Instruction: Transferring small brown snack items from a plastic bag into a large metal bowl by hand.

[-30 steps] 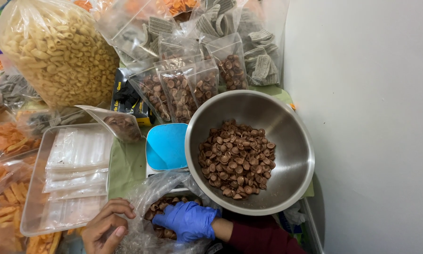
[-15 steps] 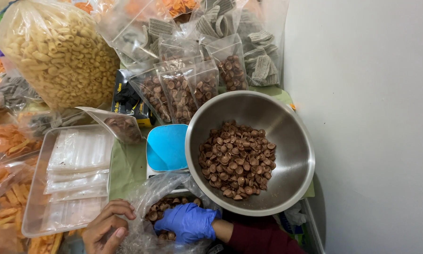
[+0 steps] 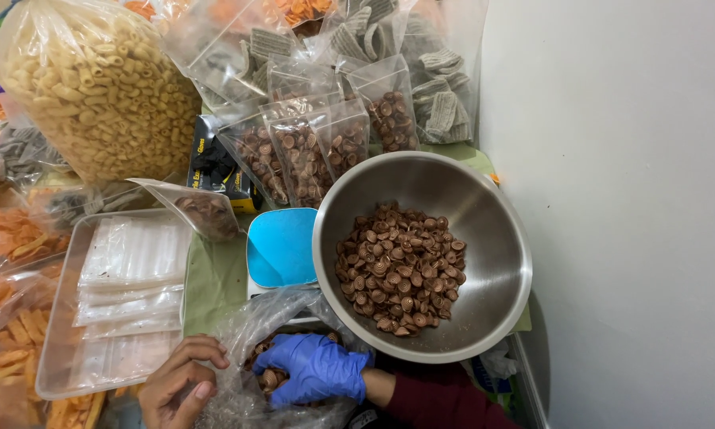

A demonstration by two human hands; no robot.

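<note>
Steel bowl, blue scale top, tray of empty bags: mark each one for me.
steel bowl [image 3: 500, 238]: head view, bare inner wall on the right side.
blue scale top [image 3: 282, 248]: head view, middle of the blue surface.
tray of empty bags [image 3: 54, 367]: head view, clear left rim.

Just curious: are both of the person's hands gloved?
No: the right hand wears a blue glove, while the left hand is bare.
</note>
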